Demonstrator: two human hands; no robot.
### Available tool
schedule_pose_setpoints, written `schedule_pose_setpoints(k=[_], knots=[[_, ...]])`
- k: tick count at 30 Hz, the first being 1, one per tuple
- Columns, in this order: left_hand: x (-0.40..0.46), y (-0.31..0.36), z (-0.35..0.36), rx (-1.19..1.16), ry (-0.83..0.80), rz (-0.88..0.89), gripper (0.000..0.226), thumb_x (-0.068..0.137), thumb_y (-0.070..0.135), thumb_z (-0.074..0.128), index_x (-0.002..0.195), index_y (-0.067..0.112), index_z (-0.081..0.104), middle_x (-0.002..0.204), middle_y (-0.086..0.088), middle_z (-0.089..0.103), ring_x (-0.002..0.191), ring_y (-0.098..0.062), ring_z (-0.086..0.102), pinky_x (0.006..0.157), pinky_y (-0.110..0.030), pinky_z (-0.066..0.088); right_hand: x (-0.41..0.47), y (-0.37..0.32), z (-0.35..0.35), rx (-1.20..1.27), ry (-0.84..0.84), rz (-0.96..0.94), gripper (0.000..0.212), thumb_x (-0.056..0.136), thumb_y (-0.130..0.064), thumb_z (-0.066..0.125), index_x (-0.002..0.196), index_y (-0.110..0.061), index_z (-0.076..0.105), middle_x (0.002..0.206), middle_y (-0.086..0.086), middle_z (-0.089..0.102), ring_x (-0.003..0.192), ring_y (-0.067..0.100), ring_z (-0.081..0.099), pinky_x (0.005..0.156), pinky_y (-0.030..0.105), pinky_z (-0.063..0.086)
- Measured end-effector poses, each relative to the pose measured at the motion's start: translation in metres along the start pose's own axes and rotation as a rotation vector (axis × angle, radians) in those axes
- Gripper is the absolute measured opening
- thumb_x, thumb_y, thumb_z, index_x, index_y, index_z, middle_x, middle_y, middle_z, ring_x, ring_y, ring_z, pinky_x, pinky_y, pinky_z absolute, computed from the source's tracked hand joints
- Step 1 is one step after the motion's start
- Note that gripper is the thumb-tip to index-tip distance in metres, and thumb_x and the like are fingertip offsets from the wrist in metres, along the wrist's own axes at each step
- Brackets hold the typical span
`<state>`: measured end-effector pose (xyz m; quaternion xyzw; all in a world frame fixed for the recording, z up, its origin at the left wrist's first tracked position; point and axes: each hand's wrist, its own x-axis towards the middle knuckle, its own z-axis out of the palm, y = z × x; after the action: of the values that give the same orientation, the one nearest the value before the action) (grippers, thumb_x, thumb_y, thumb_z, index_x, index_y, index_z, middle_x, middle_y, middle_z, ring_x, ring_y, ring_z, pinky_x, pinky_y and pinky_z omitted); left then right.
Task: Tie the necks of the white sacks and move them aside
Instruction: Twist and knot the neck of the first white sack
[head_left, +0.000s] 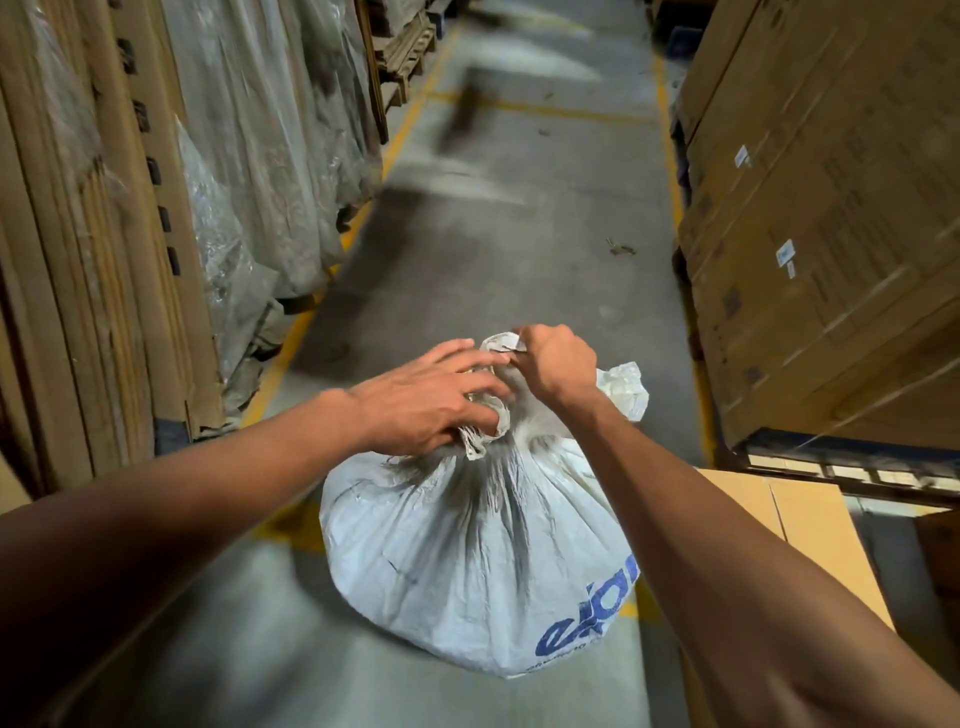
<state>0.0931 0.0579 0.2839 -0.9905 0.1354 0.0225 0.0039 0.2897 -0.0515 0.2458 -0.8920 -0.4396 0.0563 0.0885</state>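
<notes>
A full white sack (467, 561) with blue lettering stands on the grey floor in the aisle, its top gathered into a twisted neck (485, 415). My left hand (421, 400) wraps around that neck with the fingers curled over the bunched fabric. My right hand (558, 364) is closed in a fist on the loose end of the neck, holding it up just to the right of the left hand. A flap of sack fabric (623, 389) sticks out behind my right wrist.
Plastic-wrapped stacks (270, 156) and flat cardboard (78, 260) line the left. Tall cardboard boxes (831, 234) on a pallet stand at the right, with a low box (800, 525) beside the sack. Yellow floor lines (291, 338) mark the aisle, which runs ahead.
</notes>
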Motion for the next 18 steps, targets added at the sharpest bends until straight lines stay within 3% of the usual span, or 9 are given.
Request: schedule_pose_setpoints(k=[3, 5, 7, 11, 15, 17, 18], knots=[[0.010, -0.005, -0.004, 0.064, -0.040, 0.062, 0.030, 0.097, 0.046, 0.048, 0.121, 0.040, 0.064, 0.124, 0.003, 0.059, 0.136, -0.028, 0.050, 0.125, -0.047, 0.027, 0.002, 0.000, -0.002, -0.039, 0.026, -0.053, 0.049, 0.097, -0.067, 0.059, 0.122, -0.028, 0.072, 0.104, 0.015, 0.075, 0.102, 0.041, 0.072, 0.074, 0.037, 0.045], [0.014, -0.008, -0.008, 0.047, 0.007, 0.029, 0.026, 0.095, 0.040, 0.054, 0.118, 0.039, 0.065, 0.110, 0.003, 0.059, 0.109, -0.024, 0.059, 0.107, -0.042, 0.040, 0.002, -0.001, -0.003, -0.029, 0.025, -0.067, 0.049, 0.095, -0.068, 0.060, 0.118, -0.027, 0.072, 0.102, 0.015, 0.076, 0.101, 0.040, 0.071, 0.073, 0.036, 0.042], [0.013, -0.012, -0.010, -0.012, 0.066, -0.071, 0.025, 0.090, 0.029, 0.063, 0.114, 0.036, 0.065, 0.104, 0.003, 0.058, 0.094, -0.021, 0.059, 0.091, -0.038, 0.040, 0.000, -0.001, -0.004, 0.027, 0.013, -0.078, 0.045, 0.095, -0.066, 0.062, 0.114, -0.026, 0.070, 0.100, 0.014, 0.075, 0.099, 0.039, 0.071, 0.071, 0.036, 0.044], [0.005, -0.018, 0.000, -0.111, 0.129, -0.310, 0.040, 0.082, 0.010, 0.070, 0.116, 0.031, 0.062, 0.105, 0.000, 0.059, 0.086, -0.025, 0.058, 0.085, -0.038, 0.039, -0.005, 0.006, -0.001, 0.188, -0.033, -0.190, 0.032, 0.099, -0.054, 0.064, 0.110, -0.024, 0.059, 0.091, 0.006, 0.071, 0.089, 0.037, 0.065, 0.067, 0.036, 0.040], [0.000, -0.013, 0.006, -0.255, 0.194, -0.536, 0.049, 0.083, 0.009, 0.074, 0.117, 0.031, 0.046, 0.091, 0.004, 0.059, 0.083, -0.031, 0.059, 0.082, -0.045, 0.046, -0.011, 0.013, 0.001, 0.371, -0.121, -0.323, 0.036, 0.098, -0.060, 0.060, 0.100, -0.024, 0.059, 0.076, -0.001, 0.065, 0.074, 0.027, 0.058, 0.066, 0.043, 0.048], [0.003, -0.010, 0.006, -0.348, 0.224, -0.675, 0.056, 0.085, 0.011, 0.079, 0.117, 0.029, 0.037, 0.084, 0.005, 0.060, 0.080, -0.030, 0.058, 0.075, -0.045, 0.048, -0.011, 0.015, 0.003, 0.403, -0.140, -0.368, 0.032, 0.100, -0.053, 0.062, 0.098, -0.021, 0.062, 0.077, 0.000, 0.066, 0.073, 0.027, 0.058, 0.070, 0.045, 0.050], [0.005, -0.010, 0.007, -0.365, 0.236, -0.714, 0.063, 0.084, 0.014, 0.083, 0.124, 0.029, 0.036, 0.091, 0.003, 0.063, 0.083, -0.031, 0.060, 0.076, -0.045, 0.051, -0.010, 0.016, 0.004, 0.414, -0.155, -0.384, 0.028, 0.102, -0.046, 0.065, 0.098, -0.018, 0.062, 0.078, -0.001, 0.066, 0.073, 0.026, 0.058, 0.071, 0.044, 0.049]])
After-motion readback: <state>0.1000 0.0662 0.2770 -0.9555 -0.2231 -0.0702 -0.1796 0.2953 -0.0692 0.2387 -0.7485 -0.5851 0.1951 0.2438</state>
